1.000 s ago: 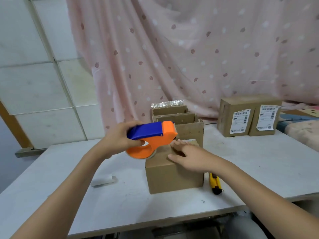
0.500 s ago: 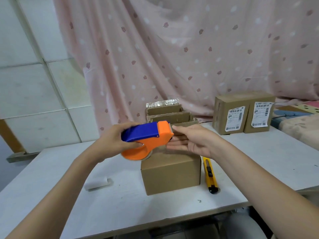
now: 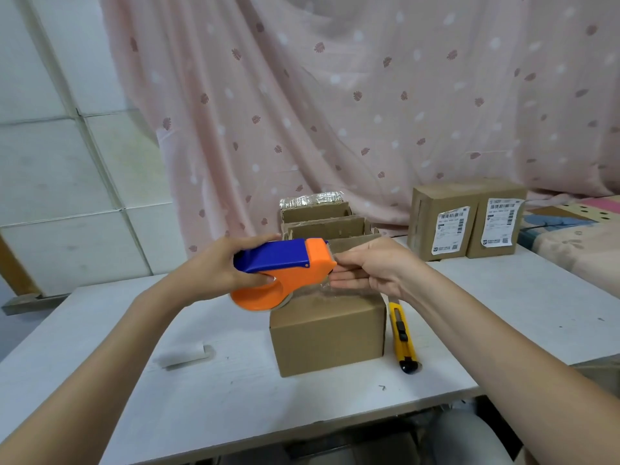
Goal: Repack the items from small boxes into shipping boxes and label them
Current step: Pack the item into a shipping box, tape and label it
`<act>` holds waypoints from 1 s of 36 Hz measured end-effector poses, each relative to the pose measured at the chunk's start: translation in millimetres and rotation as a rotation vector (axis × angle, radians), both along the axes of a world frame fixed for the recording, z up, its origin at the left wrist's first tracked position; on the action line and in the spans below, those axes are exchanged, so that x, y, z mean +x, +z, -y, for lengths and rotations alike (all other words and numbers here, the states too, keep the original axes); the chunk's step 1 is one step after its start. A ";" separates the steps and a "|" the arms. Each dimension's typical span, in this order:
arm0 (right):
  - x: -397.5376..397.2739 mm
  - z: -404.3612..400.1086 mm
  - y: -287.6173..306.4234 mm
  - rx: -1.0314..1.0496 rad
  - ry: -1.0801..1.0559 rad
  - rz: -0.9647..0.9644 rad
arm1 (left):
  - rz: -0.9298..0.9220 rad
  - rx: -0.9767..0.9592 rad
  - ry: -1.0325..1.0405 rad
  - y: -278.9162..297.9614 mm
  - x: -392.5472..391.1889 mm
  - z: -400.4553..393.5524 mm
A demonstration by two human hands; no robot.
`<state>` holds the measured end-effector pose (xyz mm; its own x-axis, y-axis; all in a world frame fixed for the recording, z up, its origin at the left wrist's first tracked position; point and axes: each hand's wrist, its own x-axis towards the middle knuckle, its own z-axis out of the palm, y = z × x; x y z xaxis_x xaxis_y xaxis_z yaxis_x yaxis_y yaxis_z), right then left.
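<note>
Head view only. Cardboard shipping box (image 3: 330,333) sits closed near the middle of the white desk (image 3: 523,297), its front face toward the camera. Above its top left edge the left hand (image 3: 223,266) grips the blue handle of an orange and blue tape dispenser (image 3: 285,271), fingers curled round the handle and thumb underneath; the dispenser's round orange body hangs just over the box's top left corner. The right hand (image 3: 372,268) is at the dispenser's cutter end, thumb and fingers pinching the free end of clear tape (image 3: 339,290), which shows as a shiny, crinkled strip over the box top; whether the strip already touches the cardboard cannot be told.

Just beside the box on its right lies a yellow utility knife (image 3: 402,337), its black tip pointing to the near edge of the desk. To the left of the box, well apart, lies a small white piece (image 3: 184,355) of paper or plastic. Behind the box stand three small open cardboard boxes (image 3: 322,223) in a row, one behind another, the farthest holding something wrapped in shiny film (image 3: 312,200). At the far right of the desk stand two sealed boxes (image 3: 466,219), touching each other, each with a white barcode label (image 3: 449,234) on its front face. A pink patterned curtain (image 3: 335,95) hangs behind the desk, and white wall panels (image 3: 60,162) fill the left.
</note>
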<state>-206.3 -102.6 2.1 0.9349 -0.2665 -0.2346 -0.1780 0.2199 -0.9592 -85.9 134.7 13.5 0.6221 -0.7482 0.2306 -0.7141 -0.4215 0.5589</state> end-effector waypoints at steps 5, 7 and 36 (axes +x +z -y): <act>-2.2 -3.4 0.0 -0.054 -0.062 -0.019 | 0.020 0.038 -0.002 3.0 1.3 -1.1; -1.9 -4.5 0.9 -0.056 -0.082 -0.014 | 0.046 0.073 -0.008 5.6 2.4 -3.3; -35.6 53.5 -15.4 -0.283 -0.240 -0.106 | 0.197 0.363 -0.006 8.4 7.2 -23.3</act>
<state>-241.9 -156.0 -13.3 0.8127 -0.5426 -0.2124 -0.2551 -0.0037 -0.9669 -78.6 158.0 21.9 0.5882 -0.8061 0.0651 -0.7953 -0.5621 0.2269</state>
